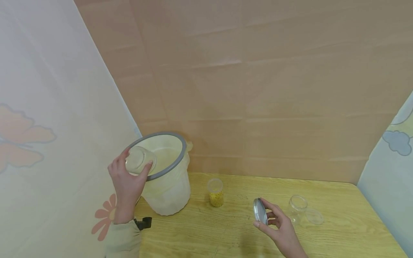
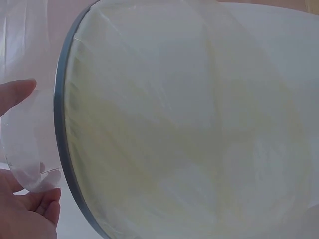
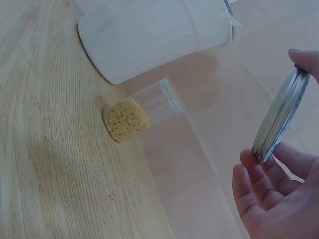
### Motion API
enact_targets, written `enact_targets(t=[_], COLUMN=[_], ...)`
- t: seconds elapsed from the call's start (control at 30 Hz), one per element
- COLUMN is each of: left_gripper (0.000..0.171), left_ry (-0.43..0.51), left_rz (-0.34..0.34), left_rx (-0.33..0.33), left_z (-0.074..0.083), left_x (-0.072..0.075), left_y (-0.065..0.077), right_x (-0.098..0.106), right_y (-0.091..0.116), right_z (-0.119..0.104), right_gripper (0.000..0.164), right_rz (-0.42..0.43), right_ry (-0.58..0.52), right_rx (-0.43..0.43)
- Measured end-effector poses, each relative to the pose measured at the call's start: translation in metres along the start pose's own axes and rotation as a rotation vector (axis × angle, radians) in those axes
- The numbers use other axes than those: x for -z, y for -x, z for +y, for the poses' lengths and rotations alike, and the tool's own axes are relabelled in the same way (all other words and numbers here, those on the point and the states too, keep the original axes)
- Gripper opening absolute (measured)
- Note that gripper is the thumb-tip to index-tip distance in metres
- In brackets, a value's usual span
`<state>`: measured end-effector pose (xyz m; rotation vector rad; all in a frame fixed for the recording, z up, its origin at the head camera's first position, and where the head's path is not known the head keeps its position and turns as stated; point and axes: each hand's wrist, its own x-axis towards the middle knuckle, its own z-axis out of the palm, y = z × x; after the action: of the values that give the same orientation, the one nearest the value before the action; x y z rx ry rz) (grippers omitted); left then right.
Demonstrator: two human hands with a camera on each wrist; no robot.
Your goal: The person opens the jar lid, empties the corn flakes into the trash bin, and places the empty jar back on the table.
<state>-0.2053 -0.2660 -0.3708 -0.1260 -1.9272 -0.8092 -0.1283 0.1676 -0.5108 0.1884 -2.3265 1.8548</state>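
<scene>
My left hand (image 1: 129, 182) grips a clear plastic jar (image 1: 139, 159) over the near left rim of a lined trash bin (image 1: 171, 195). The jar lies tilted, its bottom toward my palm and its mouth toward the bin's inside. In the left wrist view, thumb and fingertips pinch the clear jar (image 2: 30, 134) beside the grey rim (image 2: 61, 109). My right hand (image 1: 280, 229) holds a silver metal screw lid (image 1: 260, 211) on edge above the table, thumb and fingers at its rim. Between the hands, a clear jar with yellow pieces (image 1: 216, 197) stands upright; the right wrist view shows these yellow pieces (image 3: 124, 120) filling its lower half.
An open clear jar (image 1: 297, 208) stands on the wooden table (image 1: 226, 236) near my right hand, with a clear round disc (image 1: 314, 216) lying beside it. A brown sheet (image 1: 258, 107) hangs behind the table, and a patterned pale curtain (image 1: 58, 89) hangs at the left.
</scene>
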Motion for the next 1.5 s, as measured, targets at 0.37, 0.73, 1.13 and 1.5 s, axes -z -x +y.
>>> enact_targets(t=[0.37, 0.73, 1.13, 1.5], left_gripper=[0.083, 0.080, 0.088, 0.086], left_ry=[-0.015, 0.051, 0.073, 0.046], left_rz=[0.115, 0.101, 0.125, 0.144], left_rx=[0.032, 0.199, 0.140, 0.077], left_z=[0.000, 0.011, 0.013, 0.012], left_x=[-0.002, 0.000, -0.002, -0.001], left_y=[0.000, 0.003, 0.003, 0.004], right_x=[0.000, 0.000, 0.000, 0.001], right_y=[0.001, 0.002, 0.002, 0.002], right_z=[0.000, 0.001, 0.001, 0.003], right_gripper=[0.063, 0.063, 0.064, 0.063], right_rz=[0.008, 0.012, 0.006, 0.011], right_ry=[0.004, -0.001, -0.003, 0.004], right_rx=[0.015, 0.007, -0.001, 0.034])
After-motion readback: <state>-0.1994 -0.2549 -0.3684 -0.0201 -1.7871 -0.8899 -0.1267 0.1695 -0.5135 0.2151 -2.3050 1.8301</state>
